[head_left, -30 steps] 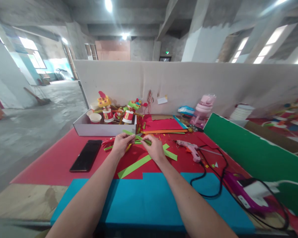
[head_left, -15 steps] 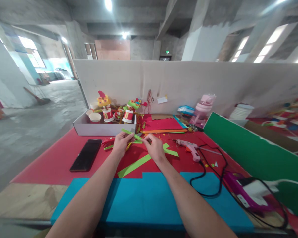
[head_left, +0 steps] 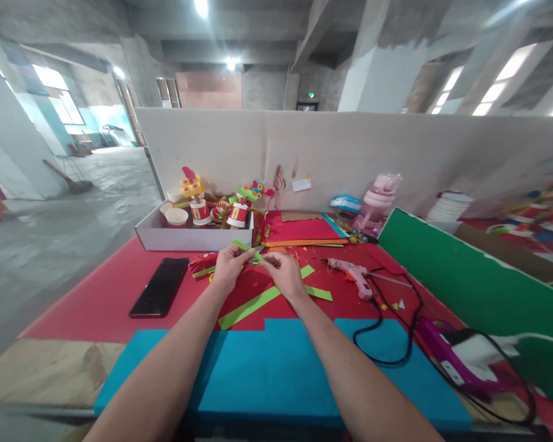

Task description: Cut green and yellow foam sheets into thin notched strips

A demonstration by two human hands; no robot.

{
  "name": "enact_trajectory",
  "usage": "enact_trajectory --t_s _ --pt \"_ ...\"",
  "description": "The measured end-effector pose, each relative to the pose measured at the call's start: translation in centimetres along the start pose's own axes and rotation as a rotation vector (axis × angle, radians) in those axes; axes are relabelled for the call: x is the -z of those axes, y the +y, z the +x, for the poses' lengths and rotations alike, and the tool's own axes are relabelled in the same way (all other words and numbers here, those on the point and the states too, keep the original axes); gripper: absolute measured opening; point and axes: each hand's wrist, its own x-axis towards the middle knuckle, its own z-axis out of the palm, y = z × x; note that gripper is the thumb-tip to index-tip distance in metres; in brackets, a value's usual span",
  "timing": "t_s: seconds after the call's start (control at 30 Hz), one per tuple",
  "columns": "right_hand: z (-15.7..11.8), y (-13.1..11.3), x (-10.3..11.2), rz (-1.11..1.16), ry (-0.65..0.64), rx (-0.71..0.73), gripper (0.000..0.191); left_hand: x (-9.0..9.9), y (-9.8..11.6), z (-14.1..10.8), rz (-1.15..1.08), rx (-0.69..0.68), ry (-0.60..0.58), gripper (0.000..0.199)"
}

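Between my two hands runs a narrow light-green paper strip (head_left: 242, 245), held above the red table covering. My left hand (head_left: 230, 265) pinches it near its left part, with the end sticking out past the fingers. My right hand (head_left: 283, 273) grips the other end between thumb and fingers. Below and beside my right hand lies a longer green paper strip (head_left: 249, 310), slanting across the red surface. A shorter green strip (head_left: 319, 293) rests to the right of that hand. Yellow-handled scissors (head_left: 211, 277) show partly behind my left hand.
A black phone (head_left: 160, 287) lies at left. Behind it a white box (head_left: 193, 239) holds paper cups and cup figures. To the right are a pink glue gun (head_left: 352, 273) with a black cord, a purple power strip (head_left: 456, 356) and a green board (head_left: 465, 276). Blue sheets (head_left: 267, 374) cover the front edge.
Both hands have shifted slightly right and moved closer together. Less of the green strip now shows between them.
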Motion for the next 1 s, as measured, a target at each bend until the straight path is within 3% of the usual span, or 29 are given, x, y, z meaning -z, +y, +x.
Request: enact_trajectory --t_s 0.57,0.8,0.9,1.0 --pt "0.20 0.53 0.24 -0.016 -0.078 -0.050 0.024 0.13 0.25 -0.06 0.007 -0.001 0.028 0.029" --pt "0.16 0.43 0.07 0.122 -0.064 -0.045 0.022 -0.23 0.28 -0.22 0.032 -0.021 0.024 0.028" --pt "0.16 0.42 0.06 0.107 -0.052 -0.061 0.021 -0.19 0.34 -0.24 0.015 -0.012 -0.009 0.029" --pt "0.25 0.71 0.14 0.102 -0.052 -0.052 0.022 -0.04 0.61 -0.31 0.020 0.052 -0.127 0.029"
